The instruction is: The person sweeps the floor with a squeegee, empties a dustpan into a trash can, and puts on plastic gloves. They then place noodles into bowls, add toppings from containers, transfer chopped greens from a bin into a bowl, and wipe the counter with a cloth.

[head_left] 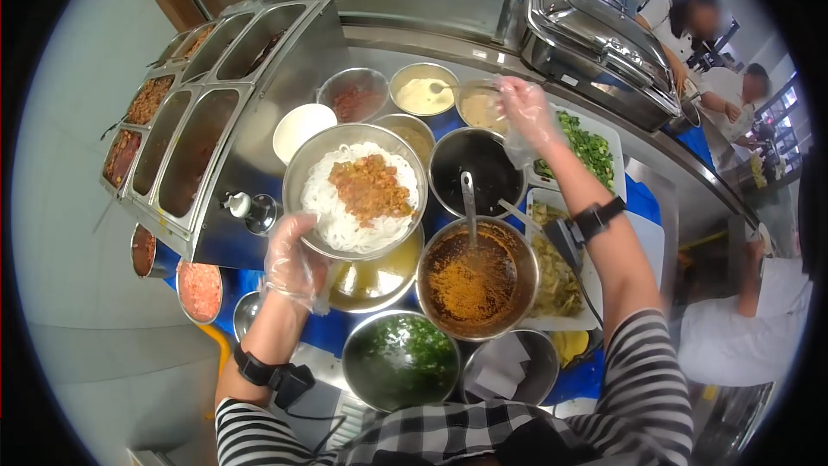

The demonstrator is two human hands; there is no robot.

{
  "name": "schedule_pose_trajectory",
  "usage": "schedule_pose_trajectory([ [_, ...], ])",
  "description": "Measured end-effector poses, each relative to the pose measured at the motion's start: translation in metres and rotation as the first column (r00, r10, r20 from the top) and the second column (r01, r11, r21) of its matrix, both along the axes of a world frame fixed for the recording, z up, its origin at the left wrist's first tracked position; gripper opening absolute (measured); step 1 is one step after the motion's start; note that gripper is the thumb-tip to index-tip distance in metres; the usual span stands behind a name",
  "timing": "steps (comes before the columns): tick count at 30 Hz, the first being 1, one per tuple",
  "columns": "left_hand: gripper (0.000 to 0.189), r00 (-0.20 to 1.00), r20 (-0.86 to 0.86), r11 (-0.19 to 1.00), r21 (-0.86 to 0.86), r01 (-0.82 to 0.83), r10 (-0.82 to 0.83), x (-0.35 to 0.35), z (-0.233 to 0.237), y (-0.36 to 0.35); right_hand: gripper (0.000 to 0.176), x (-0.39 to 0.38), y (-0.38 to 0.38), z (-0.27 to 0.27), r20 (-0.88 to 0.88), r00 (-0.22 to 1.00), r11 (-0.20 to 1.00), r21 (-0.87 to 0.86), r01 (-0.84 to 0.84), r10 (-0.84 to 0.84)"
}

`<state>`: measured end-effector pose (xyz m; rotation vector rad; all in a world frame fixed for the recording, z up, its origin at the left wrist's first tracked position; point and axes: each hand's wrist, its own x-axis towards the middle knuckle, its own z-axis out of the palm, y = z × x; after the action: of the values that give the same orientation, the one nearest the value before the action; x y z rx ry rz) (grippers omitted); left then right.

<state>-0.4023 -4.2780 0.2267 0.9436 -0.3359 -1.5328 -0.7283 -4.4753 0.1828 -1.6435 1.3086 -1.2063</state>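
In a clear plastic glove, my left hand grips the rim of a steel bowl. White noodles fill that bowl, with a chunky orange-brown topping on them. My right hand, also gloved, has its fingers closed on the handle of a small spoon. The spoon's head is over a bowl of pale yellow powder. Just below my right hand are a bowl of tan powder and a bowl of dark liquid.
Nearer me are a pot of reddish-brown seasoning with a ladle, chopped greens in liquid and yellowish liquid. A steel rack of trays stands left, a chafing dish back right. Other people are at the right.
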Motion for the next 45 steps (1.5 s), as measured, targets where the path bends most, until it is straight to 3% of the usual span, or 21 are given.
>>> schedule_pose_trajectory([
  [2,0.053,1.000,0.007,1.000,-0.012,-0.001,0.002,0.002,0.003,-0.003,0.032,0.015,-0.027,-0.025,0.020,0.999,0.999,0.016,-0.035,0.034],
  [4,0.053,1.000,0.011,1.000,-0.019,-0.003,0.003,0.005,0.001,-0.005,0.031,0.029,-0.038,-0.029,-0.178,0.981,0.992,0.090,0.090,-0.072],
  [9,0.055,0.998,0.056,0.999,0.017,0.032,-0.032,0.012,-0.008,-0.013,0.025,0.019,-0.058,-0.047,-0.018,0.993,0.954,0.277,0.117,-0.117],
  [11,0.055,0.998,0.030,0.999,0.014,0.053,-0.053,0.009,-0.007,-0.017,0.022,0.012,-0.056,-0.048,0.203,0.968,0.949,0.303,0.082,-0.148],
  [14,0.058,0.999,0.003,0.998,0.012,0.054,-0.054,0.003,-0.012,-0.026,0.022,0.015,-0.024,-0.005,0.344,0.904,0.908,0.406,0.100,-0.253],
  [16,0.060,0.997,-0.026,0.996,0.037,0.079,-0.078,0.004,-0.020,-0.033,0.023,0.007,-0.015,0.018,0.284,0.935,0.906,0.416,0.079,-0.211],
  [19,0.060,0.995,-0.039,0.996,-0.003,0.089,-0.089,-0.005,-0.014,-0.037,0.024,-0.002,0.023,0.059,0.223,0.961,0.958,0.265,0.105,-0.166],
  [21,0.059,0.998,-0.028,0.998,-0.018,0.062,-0.063,-0.010,-0.014,-0.040,0.025,-0.009,0.042,0.079,0.308,0.951,0.991,0.115,-0.063,0.024],
  [22,0.059,0.998,-0.030,0.998,-0.015,0.056,-0.056,-0.012,-0.013,-0.040,0.025,-0.009,0.042,0.078,0.307,0.951,0.991,0.118,-0.069,0.030],
  [24,0.057,0.999,0.019,1.000,-0.004,0.030,-0.030,-0.015,-0.012,-0.040,0.025,-0.011,0.044,0.074,0.184,0.983,0.987,0.154,-0.044,0.015],
  [25,0.055,1.000,0.013,0.999,-0.020,0.025,-0.025,-0.014,-0.016,-0.040,0.025,-0.001,0.047,0.073,0.040,0.999,0.993,0.116,-0.036,0.032],
  [26,0.055,1.000,0.015,0.999,-0.016,0.028,-0.027,-0.012,-0.016,-0.037,0.025,0.001,0.041,0.058,0.044,0.995,0.981,0.168,-0.100,0.094],
  [28,0.056,0.999,-0.046,1.000,0.023,0.003,-0.002,-0.006,-0.016,-0.025,0.026,0.024,0.041,0.047,-0.124,0.988,0.966,0.249,-0.062,0.095],
  [30,0.061,0.996,-0.073,0.998,0.043,0.053,-0.050,0.015,-0.024,-0.008,0.029,0.039,0.017,-0.003,0.028,0.995,0.945,0.313,-0.096,0.092],
  [32,0.046,0.994,0.040,0.987,0.118,-0.105,0.101,0.006,-0.007,0.004,0.027,0.047,0.015,-0.010,0.079,0.994,0.955,0.279,-0.095,0.076],
  [34,0.046,0.995,0.042,0.991,0.096,-0.091,0.088,0.013,-0.011,0.010,0.025,0.054,0.005,-0.020,0.235,0.971,0.928,0.350,-0.125,0.042],
  [40,0.043,0.991,0.040,0.987,0.094,-0.134,0.130,0.017,-0.014,0.013,0.025,0.028,0.020,0.022,0.195,0.981,0.942,0.323,-0.088,0.025],
  [42,0.041,0.988,0.039,0.983,0.105,-0.152,0.148,0.018,-0.017,0.011,0.028,0.020,0.028,0.038,0.094,0.995,0.936,0.351,0.011,-0.047],
  [44,0.061,0.998,0.051,0.993,0.114,-0.031,0.025,0.023,-0.021,0.008,0.030,0.010,0.032,0.037,0.100,0.994,0.940,0.340,0.010,-0.047],
  [45,0.061,0.999,0.049,0.993,0.111,-0.027,0.022,0.023,-0.023,0.006,0.030,0.007,0.037,0.041,0.115,0.990,0.929,0.369,0.033,-0.081],
])
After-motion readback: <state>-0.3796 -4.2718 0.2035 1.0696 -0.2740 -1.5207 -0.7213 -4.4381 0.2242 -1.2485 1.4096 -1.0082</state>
